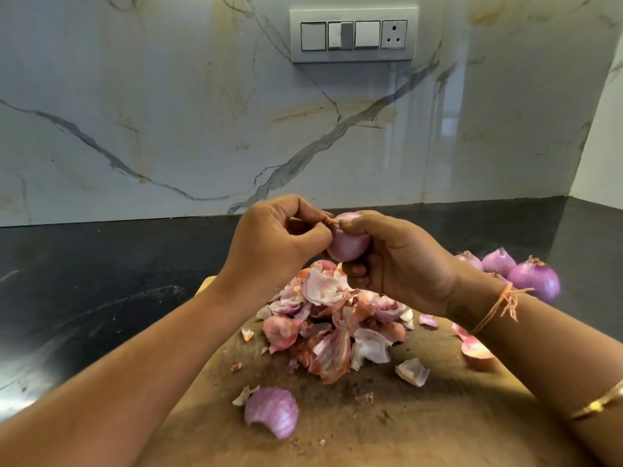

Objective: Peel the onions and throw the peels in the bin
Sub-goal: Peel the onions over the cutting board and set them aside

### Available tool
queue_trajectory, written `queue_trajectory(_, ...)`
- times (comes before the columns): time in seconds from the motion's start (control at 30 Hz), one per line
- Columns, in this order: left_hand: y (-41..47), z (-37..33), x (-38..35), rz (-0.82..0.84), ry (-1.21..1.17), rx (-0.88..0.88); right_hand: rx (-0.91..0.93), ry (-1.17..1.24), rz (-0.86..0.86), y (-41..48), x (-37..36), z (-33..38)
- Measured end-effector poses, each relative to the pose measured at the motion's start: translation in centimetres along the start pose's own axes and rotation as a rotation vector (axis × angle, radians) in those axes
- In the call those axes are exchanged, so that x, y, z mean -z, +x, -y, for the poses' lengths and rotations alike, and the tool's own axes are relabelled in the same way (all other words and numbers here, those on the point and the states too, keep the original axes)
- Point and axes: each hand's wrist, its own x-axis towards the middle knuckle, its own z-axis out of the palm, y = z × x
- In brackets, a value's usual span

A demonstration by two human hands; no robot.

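Note:
A pink onion (347,244) is held above the wooden chopping board (421,412). My right hand (397,261) grips it from the right, fingers curled under it and thumb on top. My left hand (276,237) pinches a scrap of dry orange skin at the onion's top end. A heap of onion peels (333,321) lies on the board just below the hands. One large purple peel (271,411) lies alone nearer me. Several onions (519,271) sit behind my right wrist on the counter.
The board rests on a black stone counter (101,281) that runs to a marble backsplash (168,129). A switch panel with a socket (354,35) is on the wall. Loose peel bits (413,371) lie scattered on the board's right side. No bin is in view.

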Motion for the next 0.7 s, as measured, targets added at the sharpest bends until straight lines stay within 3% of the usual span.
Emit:
queue_trajectory(0.4, 0.03, -0.23, 0.16, 0.001, 0.064, -0.087, -0.057, 0.16, 0.144, -0.23, 0.24, 0.62)
queue_trajectory(0.7, -0.35, -0.52, -0.05, 0.073, -0.115, 0.032, 0.008, 0.082, 0.009, -0.28, -0.03, 0.42)
